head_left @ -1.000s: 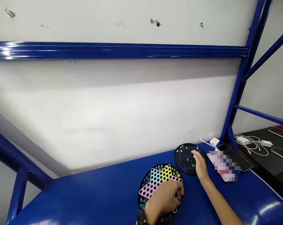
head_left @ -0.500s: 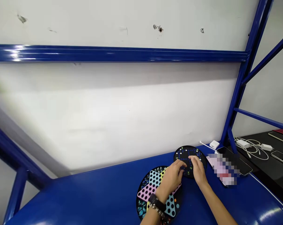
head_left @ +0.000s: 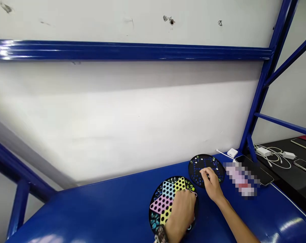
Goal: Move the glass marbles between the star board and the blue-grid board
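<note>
My left hand (head_left: 182, 211) is curled down over a round Chinese checkers board (head_left: 161, 204), which has pink, yellow and pale blue star points and coloured marbles around its rim. The hand hides the board's lower right part. My right hand (head_left: 211, 184) rests its fingertips on a second round board (head_left: 205, 165), black with blue-ringed holes and a few marbles. I cannot tell whether either hand holds a marble.
Both boards lie on a blue table (head_left: 117, 209). Beyond them are a blurred phone (head_left: 241, 177), a white charger (head_left: 232, 153) and a cable. A black surface (head_left: 281, 148) to the right holds chargers and phones. A blue metal frame (head_left: 256, 101) stands at the table's back right.
My left hand has returned from the black board to the star-pointed board. My right hand has shifted slightly left across the black board.
</note>
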Motion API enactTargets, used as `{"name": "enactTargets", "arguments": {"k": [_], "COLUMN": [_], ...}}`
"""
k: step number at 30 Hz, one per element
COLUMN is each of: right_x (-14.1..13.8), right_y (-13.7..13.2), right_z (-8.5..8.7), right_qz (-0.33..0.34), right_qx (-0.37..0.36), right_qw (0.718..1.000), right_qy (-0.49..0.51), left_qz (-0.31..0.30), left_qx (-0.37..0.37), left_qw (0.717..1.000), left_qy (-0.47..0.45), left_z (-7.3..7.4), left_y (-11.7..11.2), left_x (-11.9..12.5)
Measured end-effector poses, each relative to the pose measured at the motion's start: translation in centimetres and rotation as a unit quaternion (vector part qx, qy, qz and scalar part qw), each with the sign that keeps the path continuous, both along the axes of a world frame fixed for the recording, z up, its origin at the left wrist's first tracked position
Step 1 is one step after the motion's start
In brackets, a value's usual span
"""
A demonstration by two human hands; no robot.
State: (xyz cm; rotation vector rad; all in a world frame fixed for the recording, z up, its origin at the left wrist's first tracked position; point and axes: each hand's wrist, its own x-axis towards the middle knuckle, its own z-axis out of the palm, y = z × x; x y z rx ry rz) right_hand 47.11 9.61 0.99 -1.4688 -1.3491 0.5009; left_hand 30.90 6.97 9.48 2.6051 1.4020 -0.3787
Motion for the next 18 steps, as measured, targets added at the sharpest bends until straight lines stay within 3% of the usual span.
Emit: {"name": "enactTargets", "arguments": {"k": [6,10,14,18], "right_x": [0.0,-0.6,-1.3,-1.2], "right_y": [-0.2,-0.7,-1.2,-1.2], "right_z": [0.4,0.9,1.1,1.1], "right_qz": [0.022,0.096,0.129,0.121], "right_qx": [-0.005,-0.031,-0.047,-0.046], "right_qw": [1.0,0.993,0.983,0.984], "right_qy": [-0.015,-0.066,-0.121,-0.121], "left_qz": [-0.023,-0.004,0.032,0.03], "left_qx": [-0.019,-0.044,-0.029,0.065], "left_qw": [0.999,0.992,0.997,0.997], "left_qy": [-0.037,-0.115,-0.061,-0.012], "left_z": [-0.9,-0.9,-1.5,-3.8], "left_y": [-0.2,-0.1,-0.6,-1.8], "left_x": [-0.7,-1.6,-1.4,-0.6]}}
